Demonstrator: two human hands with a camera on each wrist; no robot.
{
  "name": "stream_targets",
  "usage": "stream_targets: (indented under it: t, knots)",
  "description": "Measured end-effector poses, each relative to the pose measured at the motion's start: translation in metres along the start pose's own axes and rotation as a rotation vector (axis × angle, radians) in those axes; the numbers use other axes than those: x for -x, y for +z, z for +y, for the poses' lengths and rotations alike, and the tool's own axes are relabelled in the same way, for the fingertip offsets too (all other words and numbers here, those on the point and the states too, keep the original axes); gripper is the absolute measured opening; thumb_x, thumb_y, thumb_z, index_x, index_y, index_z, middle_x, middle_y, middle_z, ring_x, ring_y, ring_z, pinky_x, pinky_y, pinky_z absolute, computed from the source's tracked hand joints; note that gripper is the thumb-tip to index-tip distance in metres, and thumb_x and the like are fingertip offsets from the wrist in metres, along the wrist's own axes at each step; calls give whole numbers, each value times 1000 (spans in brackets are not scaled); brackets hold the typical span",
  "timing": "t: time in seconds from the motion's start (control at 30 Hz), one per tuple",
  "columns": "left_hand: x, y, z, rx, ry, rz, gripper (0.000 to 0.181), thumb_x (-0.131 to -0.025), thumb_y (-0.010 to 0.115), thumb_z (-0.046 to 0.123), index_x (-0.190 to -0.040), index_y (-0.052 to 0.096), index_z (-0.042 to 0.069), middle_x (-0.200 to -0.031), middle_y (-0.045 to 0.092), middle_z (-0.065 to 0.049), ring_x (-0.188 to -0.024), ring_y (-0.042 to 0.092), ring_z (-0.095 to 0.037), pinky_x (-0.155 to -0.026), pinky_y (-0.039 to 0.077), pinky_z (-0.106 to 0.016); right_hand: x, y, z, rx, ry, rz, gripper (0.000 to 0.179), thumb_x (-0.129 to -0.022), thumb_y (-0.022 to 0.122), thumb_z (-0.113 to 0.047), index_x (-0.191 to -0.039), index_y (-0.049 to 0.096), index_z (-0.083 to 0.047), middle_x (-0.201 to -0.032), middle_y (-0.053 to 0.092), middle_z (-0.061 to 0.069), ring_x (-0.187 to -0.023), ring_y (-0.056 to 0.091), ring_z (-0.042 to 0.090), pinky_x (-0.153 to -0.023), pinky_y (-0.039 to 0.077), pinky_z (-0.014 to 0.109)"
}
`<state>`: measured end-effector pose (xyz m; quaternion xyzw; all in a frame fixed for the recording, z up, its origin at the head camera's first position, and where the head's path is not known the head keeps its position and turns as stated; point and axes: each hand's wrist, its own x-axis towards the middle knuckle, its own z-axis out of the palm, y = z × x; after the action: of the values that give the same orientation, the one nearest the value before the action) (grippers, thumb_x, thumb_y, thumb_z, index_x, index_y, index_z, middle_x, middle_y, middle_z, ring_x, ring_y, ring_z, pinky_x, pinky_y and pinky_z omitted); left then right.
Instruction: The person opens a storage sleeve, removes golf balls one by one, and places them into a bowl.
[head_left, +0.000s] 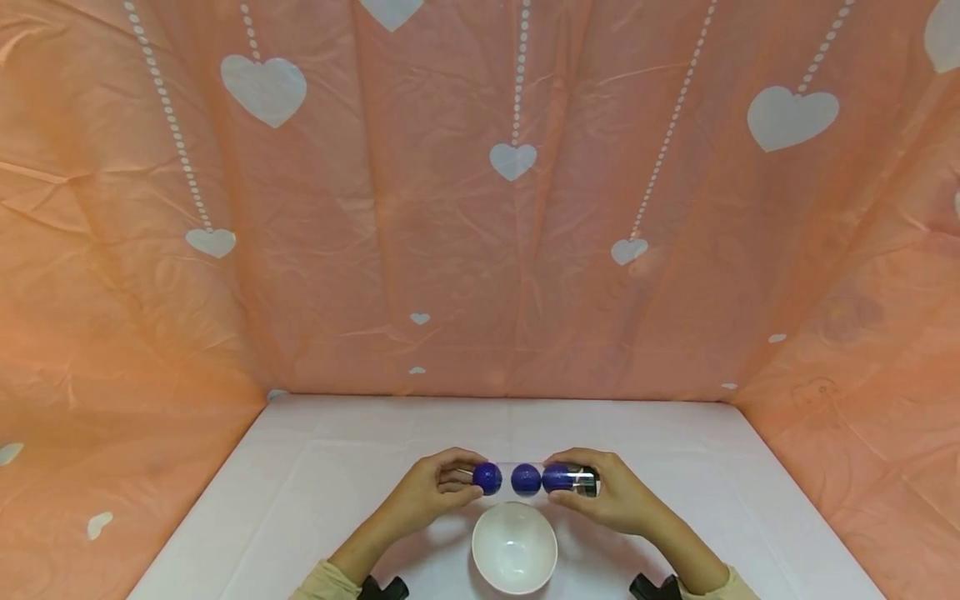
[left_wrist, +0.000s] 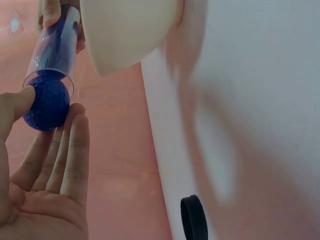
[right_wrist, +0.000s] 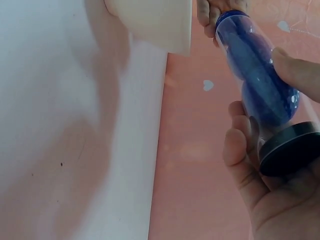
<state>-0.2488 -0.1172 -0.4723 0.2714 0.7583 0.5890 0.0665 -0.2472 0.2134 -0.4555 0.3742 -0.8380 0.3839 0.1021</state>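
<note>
My left hand (head_left: pixel 438 490) pinches a dimpled blue ball (left_wrist: pixel 49 104) between thumb and fingertips, right at the rim of a clear tube (left_wrist: pixel 57 47). My right hand (head_left: pixel 617 497) grips the tube around its other end, where a black cap (right_wrist: pixel 291 150) closes it. Inside the tube are two more blue balls, one mid-tube (head_left: pixel 526 480) and one near the cap (right_wrist: pixel 270 100). The tube lies level, pointing left, in the head view. Just nearer the person stands a white bowl (head_left: pixel 515 550), and no contents show in it.
A white table (head_left: pixel 345 450) spreads beneath the hands. Orange sheeting (head_left: pixel 465 275) with pale hearts surrounds its back and sides. Each wrist wears a black mount, the left one (head_left: pixel 383 588) and the right one (head_left: pixel 654 587) showing at the bottom edge.
</note>
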Motion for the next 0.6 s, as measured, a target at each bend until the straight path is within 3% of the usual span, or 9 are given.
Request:
stream_targets:
  t: [0.47, 0.6]
  knots:
    - [7, 0, -1, -69, 42, -62, 38, -97, 82, 11, -132, 70, 4, -122, 75, -12, -108, 74, -15, -98, 62, -33, 5, -6, 2, -81, 75, -7, 35, -94, 86, -24, -128, 75, -18, -119, 78, 3, -100, 72, 11, -85, 64, 28]
    - [8, 1, -2, -147, 76, -78, 37, -98, 83, 19, -131, 70, 9, -121, 76, -5, -109, 73, -12, -100, 62, -33, 5, -8, 2, -100, 83, -13, 36, -94, 86, -23, -128, 75, -16, -119, 78, 4, -98, 72, 9, -83, 64, 28]
